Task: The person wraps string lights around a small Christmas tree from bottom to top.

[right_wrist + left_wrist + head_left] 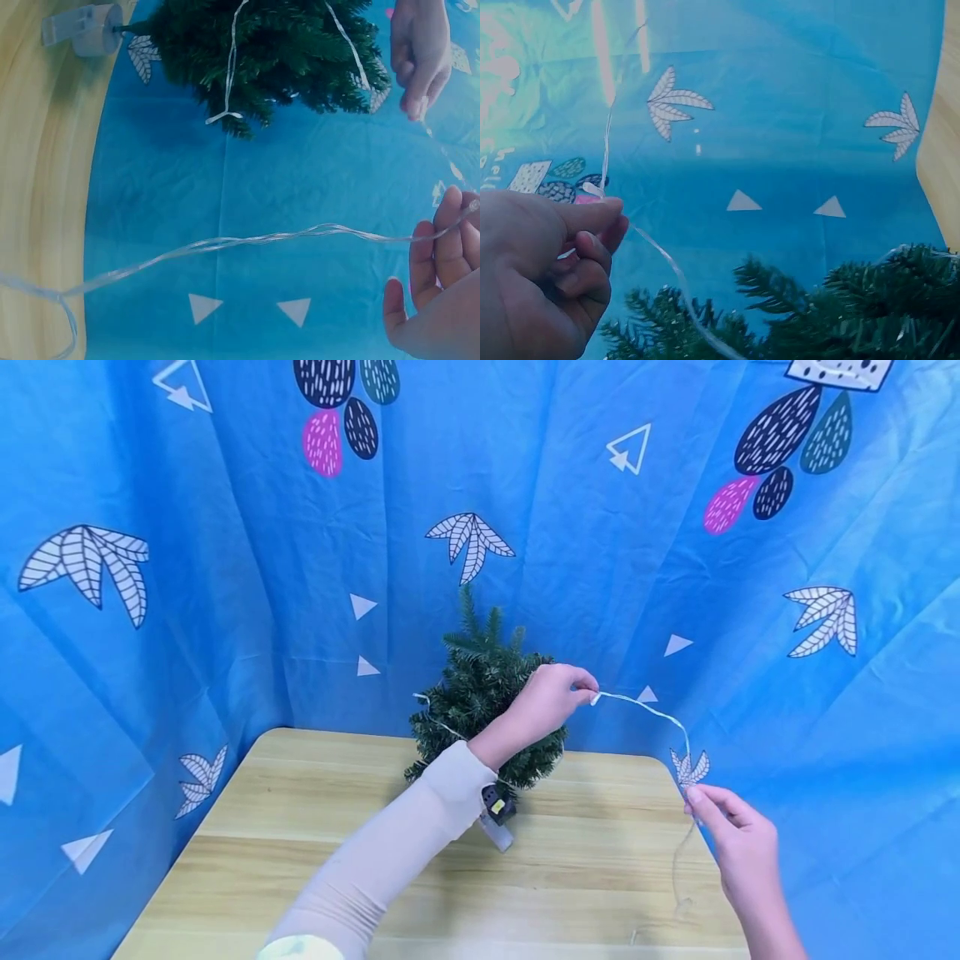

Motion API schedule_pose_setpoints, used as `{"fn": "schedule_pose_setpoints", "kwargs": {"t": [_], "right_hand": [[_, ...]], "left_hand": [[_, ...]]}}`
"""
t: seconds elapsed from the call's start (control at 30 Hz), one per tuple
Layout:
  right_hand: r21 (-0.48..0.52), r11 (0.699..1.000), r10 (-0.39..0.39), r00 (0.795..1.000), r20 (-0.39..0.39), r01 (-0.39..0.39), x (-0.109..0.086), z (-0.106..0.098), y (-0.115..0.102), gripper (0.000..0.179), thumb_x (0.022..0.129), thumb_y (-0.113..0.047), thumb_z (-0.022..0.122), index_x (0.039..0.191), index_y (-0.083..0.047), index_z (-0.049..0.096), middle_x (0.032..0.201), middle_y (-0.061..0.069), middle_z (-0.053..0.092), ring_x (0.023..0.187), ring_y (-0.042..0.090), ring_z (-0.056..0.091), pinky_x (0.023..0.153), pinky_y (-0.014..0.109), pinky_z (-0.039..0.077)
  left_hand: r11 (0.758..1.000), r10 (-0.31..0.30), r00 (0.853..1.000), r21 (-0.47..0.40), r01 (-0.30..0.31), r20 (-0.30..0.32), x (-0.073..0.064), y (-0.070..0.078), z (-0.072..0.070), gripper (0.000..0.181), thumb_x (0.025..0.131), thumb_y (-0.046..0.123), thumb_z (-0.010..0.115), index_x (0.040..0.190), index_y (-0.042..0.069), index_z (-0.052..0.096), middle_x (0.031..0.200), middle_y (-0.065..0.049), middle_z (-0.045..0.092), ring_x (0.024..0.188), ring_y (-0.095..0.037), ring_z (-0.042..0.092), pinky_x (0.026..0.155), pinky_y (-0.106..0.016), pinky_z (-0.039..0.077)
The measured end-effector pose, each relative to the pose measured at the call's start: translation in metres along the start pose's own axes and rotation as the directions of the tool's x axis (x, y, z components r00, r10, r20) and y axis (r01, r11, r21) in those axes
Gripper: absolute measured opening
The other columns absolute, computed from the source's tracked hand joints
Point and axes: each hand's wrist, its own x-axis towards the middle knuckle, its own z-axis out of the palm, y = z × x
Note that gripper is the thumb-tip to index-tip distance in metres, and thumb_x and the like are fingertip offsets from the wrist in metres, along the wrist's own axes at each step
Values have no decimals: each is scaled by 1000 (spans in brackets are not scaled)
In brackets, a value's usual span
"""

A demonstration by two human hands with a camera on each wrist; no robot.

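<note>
Left hand (551, 693): pinching string (651, 708) at right side of tree (472, 685). Right hand (738, 835): pinching string lower, farther right, near edge of table (600, 835). Also draped across tree itself.

Pale off-white sleeve (382, 853) was worn on left arm (504, 739), creased toward elbow, finished by thicker band (459, 783) near wrist; whiter, faintly green-tinted cloth (300, 948) was seen below. Right forearm (761, 902) was left bare.
</note>
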Motion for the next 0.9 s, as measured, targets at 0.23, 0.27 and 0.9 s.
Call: {"fn": "schedule_pose_setpoints", "kwargs": {"t": [0.23, 0.27, 0.9], "right_hand": [[145, 989, 50, 996, -74, -39, 7, 10, -9, 30, 92, -23, 76, 107, 2, 74, 76, -6, 72, 98, 9, 60, 83, 11, 47], [154, 987, 52, 995, -84, -39, 8, 11, -10, 31, 92, -23, 77, 107, 3, 74, 76, -6, 72, 99, 9, 60, 84, 11, 46], [15, 1000, 19, 1000, -6, -18, 18, 26, -16, 30, 95, -34, 72, 108, -7, 75, 81, -12, 71, 100, 10, 51, 74, 22, 38]], "left_hand": [[998, 15, 1000, 61, -17, 25, -4, 3, 15, 19, 101, 20, 63, 115, 14, 75, 111, 2, 75, 78, -3, 61, 67, -16, 49], [998, 16, 1000, 60, -18, 20, -5, 4, 16, 19, 101, 19, 63, 116, 14, 74, 112, 2, 75, 80, -2, 61, 67, -15, 49], [962, 198, 950, 141, -236, 240, -3, 44, 59, 30, 101, 24, 63, 130, 24, 68, 108, 14, 72, 96, 3, 63, 76, -8, 45]]}}
